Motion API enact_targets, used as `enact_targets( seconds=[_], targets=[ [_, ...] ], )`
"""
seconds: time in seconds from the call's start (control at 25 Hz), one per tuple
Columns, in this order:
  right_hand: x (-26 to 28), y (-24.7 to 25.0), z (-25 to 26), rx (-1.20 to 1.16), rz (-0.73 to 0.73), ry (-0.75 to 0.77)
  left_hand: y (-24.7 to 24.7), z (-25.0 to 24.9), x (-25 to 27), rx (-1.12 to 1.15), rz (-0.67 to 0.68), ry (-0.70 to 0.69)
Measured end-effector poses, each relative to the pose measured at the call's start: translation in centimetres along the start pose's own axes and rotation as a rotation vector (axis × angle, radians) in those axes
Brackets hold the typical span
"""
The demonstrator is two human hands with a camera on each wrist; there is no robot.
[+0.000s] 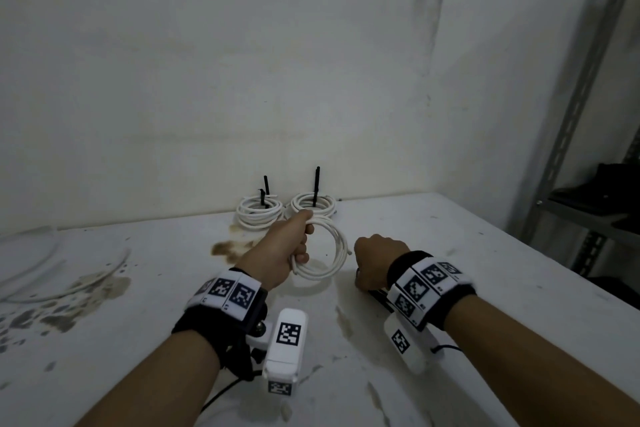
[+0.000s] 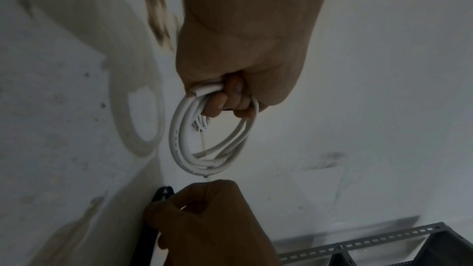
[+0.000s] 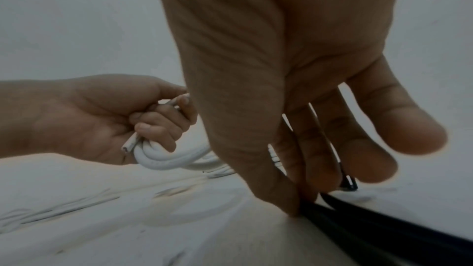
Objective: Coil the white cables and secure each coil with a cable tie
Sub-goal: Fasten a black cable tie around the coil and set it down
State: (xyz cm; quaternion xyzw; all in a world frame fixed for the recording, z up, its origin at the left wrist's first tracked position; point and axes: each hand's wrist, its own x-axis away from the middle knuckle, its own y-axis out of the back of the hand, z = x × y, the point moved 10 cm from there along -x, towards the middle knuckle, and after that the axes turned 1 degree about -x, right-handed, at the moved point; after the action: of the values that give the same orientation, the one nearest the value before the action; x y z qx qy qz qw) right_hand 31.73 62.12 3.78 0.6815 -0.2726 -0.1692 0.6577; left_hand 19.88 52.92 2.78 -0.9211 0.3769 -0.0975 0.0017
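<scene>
Coil in the left hand, ties under the right

Left hand [image 1: 289, 246] grips a white cable coil [image 1: 327, 250] with its fingers [image 2: 227, 100] curled round the bundled loops, holding it just above the worktop [image 1: 138, 288]. Only the left wrist view shows a cut cable end poking out beside the fist. The right hand [image 1: 375, 260] is lowered to the worktop near the coil; from the head view its fingers are hidden, but the right wrist view shows them reaching down, loosely extended, their tips touching black cable ties [image 3: 358, 217] lying flat. Whether they pinch a tie I cannot tell. Two tied coils [image 1: 258, 211] sit at the far edge by the wall, black tie tails upright. A metal shelf [image 1: 588, 218] stands to the right.
</scene>
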Motion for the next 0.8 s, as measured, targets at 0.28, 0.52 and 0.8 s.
enact_targets(
  seconds=[0.28,0.52,0.8],
  targets=[
    [1.0,1.2,-2.3,-0.241,-0.071,-0.083,-1.1,0.0,0.5,0.007,0.007,-0.001],
    [1.9,4.3,-3.6,-0.846,-0.243,-0.111,0.5,0.2,0.0,0.048,-0.040,0.001],
    [2.5,6.2,3.7,-1.260,-0.148,0.119,2.2,0.4,0.3,0.075,-0.039,-0.006]
  ],
)
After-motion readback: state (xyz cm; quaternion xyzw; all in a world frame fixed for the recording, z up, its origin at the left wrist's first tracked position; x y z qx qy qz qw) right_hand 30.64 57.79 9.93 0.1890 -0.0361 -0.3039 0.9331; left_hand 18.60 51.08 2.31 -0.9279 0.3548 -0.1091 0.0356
